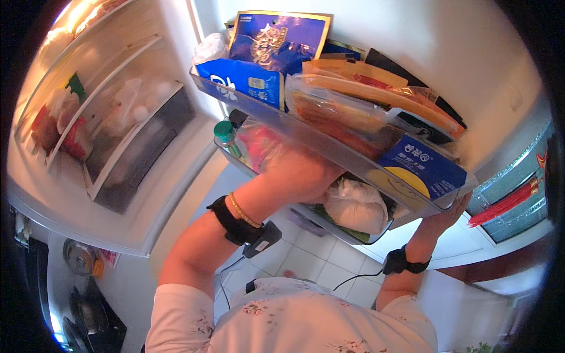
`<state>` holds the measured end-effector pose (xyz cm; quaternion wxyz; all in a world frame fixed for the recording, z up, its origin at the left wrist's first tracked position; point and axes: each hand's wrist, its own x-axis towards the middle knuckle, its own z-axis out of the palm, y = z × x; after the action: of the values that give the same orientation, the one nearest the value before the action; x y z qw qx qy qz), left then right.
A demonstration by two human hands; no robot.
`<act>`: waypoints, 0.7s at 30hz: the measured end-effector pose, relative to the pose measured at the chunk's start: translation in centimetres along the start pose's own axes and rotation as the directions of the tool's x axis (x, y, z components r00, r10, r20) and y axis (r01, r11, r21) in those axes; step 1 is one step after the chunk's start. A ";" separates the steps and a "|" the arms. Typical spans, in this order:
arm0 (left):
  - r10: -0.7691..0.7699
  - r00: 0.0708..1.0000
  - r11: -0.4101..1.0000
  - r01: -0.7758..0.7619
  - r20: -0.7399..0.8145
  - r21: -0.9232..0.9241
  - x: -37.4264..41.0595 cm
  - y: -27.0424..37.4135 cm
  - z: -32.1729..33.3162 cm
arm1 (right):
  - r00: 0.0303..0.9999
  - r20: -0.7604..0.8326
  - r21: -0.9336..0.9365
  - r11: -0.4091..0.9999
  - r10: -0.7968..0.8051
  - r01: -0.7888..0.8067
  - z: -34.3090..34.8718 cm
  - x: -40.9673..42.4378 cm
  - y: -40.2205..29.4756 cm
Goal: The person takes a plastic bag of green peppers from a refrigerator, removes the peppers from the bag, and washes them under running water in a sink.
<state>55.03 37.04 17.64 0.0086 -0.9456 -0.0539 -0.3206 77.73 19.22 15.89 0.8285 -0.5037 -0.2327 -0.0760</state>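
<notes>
My left hand (304,170) reaches into the lower door bin (373,241) of an open refrigerator, its fingers hidden behind the upper door bin (269,114). Beside it sit a knotted plastic bag of white powder (355,207) and a pink package (262,143). A small green-capped jar (225,134) stands at the lower bin's far end. My right hand (457,209) is at the door's outer edge by the upper bin's corner, its fingers partly hidden. The upper bin holds blue pouches (280,42), a blue-and-yellow package (421,170) and flat orange packages (353,112).
To the left, the refrigerator's interior has shelves with bagged food (66,119) and a drawer (137,163). Cookware (88,309) shows at lower left. White floor tiles (304,260) lie below. A red tassel (507,205) hangs at right. Cables run from both wrist straps.
</notes>
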 end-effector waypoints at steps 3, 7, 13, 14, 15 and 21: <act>0.107 0.994 0.993 -0.108 0.021 0.044 -0.4 -0.1 -0.4 | 0.999 0.031 -0.012 1.000 -0.017 0.018 -0.6 0.6 0.4; 0.303 0.937 0.945 -0.272 -0.176 0.182 -0.5 1.9 -2.0 | 1.000 -0.029 0.039 0.999 0.012 -0.010 0.2 0.3 0.0; 0.110 0.968 0.958 -0.043 -0.225 0.283 -5.2 3.3 -4.2 | 1.000 -0.002 0.053 0.999 -0.015 0.015 -0.5 0.8 0.8; -0.020 0.976 0.963 0.077 -0.217 0.257 -6.6 2.2 -4.0 | 1.000 -0.002 0.079 0.997 0.005 -0.005 -0.5 0.9 0.9; -0.150 0.967 0.953 0.197 -0.207 0.230 -6.9 1.8 -4.3 | 1.000 0.009 0.072 0.997 -0.005 0.004 -0.3 0.8 0.6; -0.061 0.998 0.994 0.062 -0.019 0.085 -3.4 -0.2 -5.6 | 0.998 -0.059 0.040 0.999 0.013 -0.010 0.5 0.1 -0.7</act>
<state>48.93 36.64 19.95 0.0398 -0.9397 -0.0966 -0.3256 77.38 19.30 16.65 0.8452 -0.4860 -0.2068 -0.0815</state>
